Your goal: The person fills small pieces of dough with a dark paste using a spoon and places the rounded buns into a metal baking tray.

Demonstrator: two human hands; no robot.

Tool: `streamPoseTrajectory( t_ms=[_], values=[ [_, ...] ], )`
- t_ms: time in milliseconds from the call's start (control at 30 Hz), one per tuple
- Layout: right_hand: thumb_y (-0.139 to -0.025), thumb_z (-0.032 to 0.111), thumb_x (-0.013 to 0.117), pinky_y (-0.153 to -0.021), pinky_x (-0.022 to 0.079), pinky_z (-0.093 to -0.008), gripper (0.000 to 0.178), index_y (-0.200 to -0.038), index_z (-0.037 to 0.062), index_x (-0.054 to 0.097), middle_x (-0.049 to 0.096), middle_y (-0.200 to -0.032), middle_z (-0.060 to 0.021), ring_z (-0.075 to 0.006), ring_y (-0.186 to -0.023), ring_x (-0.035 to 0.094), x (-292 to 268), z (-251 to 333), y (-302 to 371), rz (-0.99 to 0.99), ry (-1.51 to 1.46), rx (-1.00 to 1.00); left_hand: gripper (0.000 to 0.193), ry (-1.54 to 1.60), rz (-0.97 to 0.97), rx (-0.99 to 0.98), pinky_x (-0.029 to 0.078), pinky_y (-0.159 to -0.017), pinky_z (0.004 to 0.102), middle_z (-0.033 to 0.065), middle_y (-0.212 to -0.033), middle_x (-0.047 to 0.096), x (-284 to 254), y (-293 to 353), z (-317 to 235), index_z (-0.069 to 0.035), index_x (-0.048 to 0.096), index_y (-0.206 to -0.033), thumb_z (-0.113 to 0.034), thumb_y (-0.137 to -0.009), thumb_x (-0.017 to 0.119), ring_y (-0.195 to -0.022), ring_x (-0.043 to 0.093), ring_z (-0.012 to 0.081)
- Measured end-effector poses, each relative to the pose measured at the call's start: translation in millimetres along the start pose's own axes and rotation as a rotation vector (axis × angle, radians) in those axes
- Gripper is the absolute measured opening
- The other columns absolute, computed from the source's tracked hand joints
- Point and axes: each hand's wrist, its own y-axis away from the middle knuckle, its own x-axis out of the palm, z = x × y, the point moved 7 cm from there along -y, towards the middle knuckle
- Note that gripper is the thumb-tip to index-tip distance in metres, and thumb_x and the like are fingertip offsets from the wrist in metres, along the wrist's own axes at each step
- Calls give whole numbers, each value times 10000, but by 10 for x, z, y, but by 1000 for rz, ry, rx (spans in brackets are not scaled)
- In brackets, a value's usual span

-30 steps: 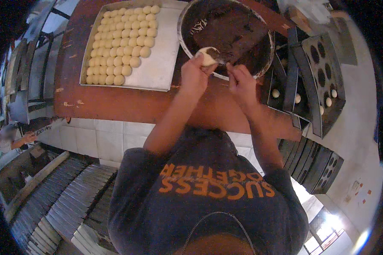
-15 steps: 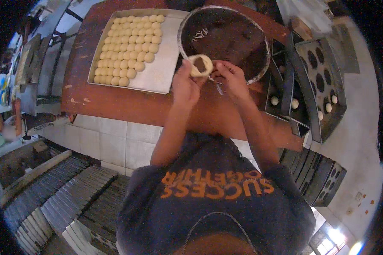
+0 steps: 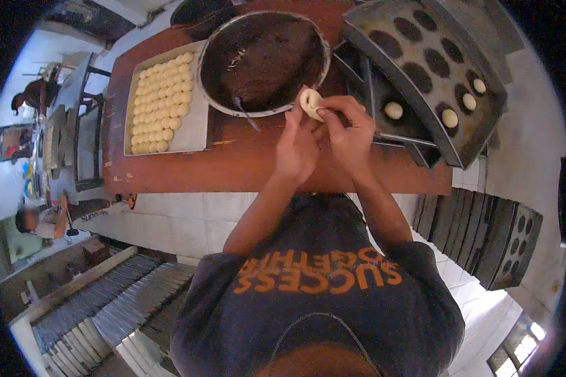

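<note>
Over the front of the wooden table I hold a small piece of dough [image 3: 310, 100], cupped around a dark filling that shows through its narrow opening. My left hand [image 3: 297, 146] supports it from below and the left, fingers closed about it. My right hand [image 3: 351, 129] pinches its right edge between thumb and fingertips. Just beyond is a wide round basin [image 3: 202, 85] of dark brown filling [image 3: 273, 60]. A metal spoon [image 3: 248, 114] leans over the basin's near rim, its handle toward me. The dough hides some of my fingertips.
A metal tray [image 3: 195, 129] of round dough balls [image 3: 160, 103] lies left on the table [image 3: 233, 169]. Dark baking pans [image 3: 443, 135] with round wells are stacked at the right, holding several dough balls [image 3: 469, 102]. More pans stand below. Someone [image 3: 41, 220] is at the far left.
The spoon has left my right hand and now rests on the basin rim. The dough's wide opening has narrowed under my right fingers. My view has swung toward the right.
</note>
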Motion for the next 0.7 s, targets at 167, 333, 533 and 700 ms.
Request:
streamPoseTrajectory(
  t_ms=[167,333,533,700],
  values=[
    [-655,69,653,-786,429,-328,312,-966,66,629,586,-956,-109,-261,-907,552,-484,-147,118,99,56,-60,295,50,-263,-95,470,-720,289,58,-949,568,-8,-211,601,-49,509,-1034,-299,-891,448,-828,557,157],
    [-628,17,669,-712,471,-303,231,-844,24,589,551,-921,-99,-206,-854,558,-981,-331,245,-53,-70,29,244,-245,-307,-104,492,-674,278,93,-947,548,162,-195,943,-22,486,-1029,-53,-796,553,-809,564,180],
    [-586,69,685,-661,472,-335,194,-734,43,562,583,-784,-120,-250,-741,591,-1079,-426,310,-19,-37,94,322,-708,-322,109,480,-709,239,84,-947,554,430,-70,765,10,483,-1066,8,-757,574,-844,550,135],
    [-596,73,670,-680,459,-331,210,-768,58,551,588,-840,-99,-260,-761,568,-1039,158,221,-145,82,-310,268,-370,-315,167,467,-704,219,58,-926,562,435,-32,581,18,497,-1044,-13,-788,567,-804,550,113]
  ],
)
